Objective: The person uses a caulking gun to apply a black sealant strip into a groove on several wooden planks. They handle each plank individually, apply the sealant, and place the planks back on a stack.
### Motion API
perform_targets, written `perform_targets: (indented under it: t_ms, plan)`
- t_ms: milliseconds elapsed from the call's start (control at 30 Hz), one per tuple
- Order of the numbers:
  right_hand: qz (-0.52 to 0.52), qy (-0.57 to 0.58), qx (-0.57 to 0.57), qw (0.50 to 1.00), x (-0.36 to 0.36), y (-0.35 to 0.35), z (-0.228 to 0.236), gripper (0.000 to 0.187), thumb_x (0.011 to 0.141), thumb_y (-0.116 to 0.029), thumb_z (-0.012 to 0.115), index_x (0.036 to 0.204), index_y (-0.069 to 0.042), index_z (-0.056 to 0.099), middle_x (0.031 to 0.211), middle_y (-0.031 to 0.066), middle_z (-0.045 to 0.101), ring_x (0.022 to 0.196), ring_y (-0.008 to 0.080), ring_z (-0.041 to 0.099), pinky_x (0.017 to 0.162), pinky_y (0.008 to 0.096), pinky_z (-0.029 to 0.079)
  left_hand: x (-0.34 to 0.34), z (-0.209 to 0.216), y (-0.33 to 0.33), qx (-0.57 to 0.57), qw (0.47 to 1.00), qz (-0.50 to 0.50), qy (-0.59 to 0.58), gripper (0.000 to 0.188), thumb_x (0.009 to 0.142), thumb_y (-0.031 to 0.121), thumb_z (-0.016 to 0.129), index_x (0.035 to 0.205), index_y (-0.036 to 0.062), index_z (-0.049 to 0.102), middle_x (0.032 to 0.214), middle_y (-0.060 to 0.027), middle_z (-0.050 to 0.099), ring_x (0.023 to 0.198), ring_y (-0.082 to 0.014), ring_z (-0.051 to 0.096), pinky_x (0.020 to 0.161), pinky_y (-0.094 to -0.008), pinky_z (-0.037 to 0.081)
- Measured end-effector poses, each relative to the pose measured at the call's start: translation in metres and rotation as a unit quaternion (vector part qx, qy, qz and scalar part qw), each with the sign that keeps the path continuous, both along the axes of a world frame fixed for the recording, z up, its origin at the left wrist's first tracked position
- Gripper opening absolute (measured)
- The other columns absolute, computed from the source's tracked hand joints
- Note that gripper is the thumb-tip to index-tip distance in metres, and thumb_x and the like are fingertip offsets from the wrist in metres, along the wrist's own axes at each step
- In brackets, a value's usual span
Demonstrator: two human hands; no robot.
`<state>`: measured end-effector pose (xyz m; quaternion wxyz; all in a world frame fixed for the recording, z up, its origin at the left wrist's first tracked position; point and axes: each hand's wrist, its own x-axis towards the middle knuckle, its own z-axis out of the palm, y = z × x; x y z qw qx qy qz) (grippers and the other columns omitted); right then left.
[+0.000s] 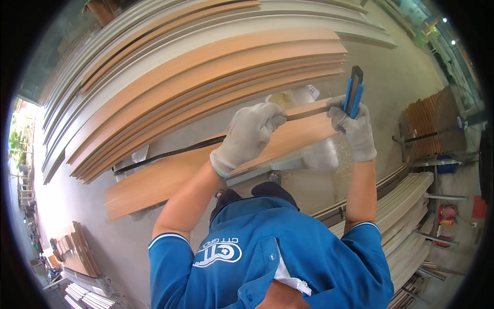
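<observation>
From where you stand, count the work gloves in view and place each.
2. One glove is on the left hand, pinching the dark strip; the other glove is on the right hand, holding the blue cutter. Others could be hidden.

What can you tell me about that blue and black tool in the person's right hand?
The tool is slim and straight, with bright blue sides, apparently plastic, around a black middle and a black far end. It resembles a utility knife, though no blade can be made out. The gloved right hand grips its near end, and it points away from the person's body.
</observation>
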<state>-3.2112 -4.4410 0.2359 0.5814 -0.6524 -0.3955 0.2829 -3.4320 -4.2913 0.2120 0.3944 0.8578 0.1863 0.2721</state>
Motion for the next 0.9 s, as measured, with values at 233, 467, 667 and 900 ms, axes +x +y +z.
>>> perform_targets:
  t_ms: [233,467,667,900]
  plan:
    - [-0.028,0.025,-0.098,0.994,0.117,0.002,-0.041,0.018,0.091,-0.021,0.076,0.093,-0.004,0.07,0.07,-0.0011,0.062,0.055,0.0056,0.053,0.05,0.0225,0.04,0.111,-0.017,-0.021,0.043,0.994,0.027,0.099,0.017,0.09,0.018,0.068,0.102,0.0058,0.071,0.094,-0.0142,0.07,0.089,-0.0355,0.066,0.079,-0.045,0.051]
    - [0.047,0.136,-0.12,0.982,0.139,0.004,-0.082,0.019,0.089,-0.021,0.077,0.092,-0.004,0.069,0.069,0.0009,0.063,0.053,0.0065,0.052,0.048,0.0232,0.039,0.12,-0.03,-0.025,0.125,0.978,0.037,0.163,0.015,0.086,0.02,0.071,0.095,0.0085,0.075,0.094,-0.0117,0.069,0.093,-0.0347,0.063,0.082,-0.045,0.05]
    - [0.059,0.227,-0.107,0.966,0.142,-0.004,-0.101,0.017,0.09,-0.02,0.075,0.09,-0.005,0.067,0.067,0.0007,0.061,0.048,0.0052,0.048,0.044,0.0213,0.035,0.122,-0.021,-0.04,0.123,0.965,0.075,0.219,0.032,0.082,0.032,0.076,0.106,0.0105,0.074,0.096,-0.0124,0.069,0.101,-0.0318,0.062,0.087,-0.0446,0.048]
    - [0.063,0.265,-0.105,0.956,0.141,-0.011,-0.103,0.017,0.091,-0.021,0.074,0.092,-0.006,0.067,0.068,0.0003,0.06,0.048,0.0044,0.046,0.043,0.021,0.033,0.129,-0.02,-0.078,0.256,0.943,0.057,0.205,0.082,0.06,0.053,0.086,0.122,0.0042,0.065,0.106,-0.0111,0.064,0.103,-0.0295,0.059,0.092,-0.046,0.044]
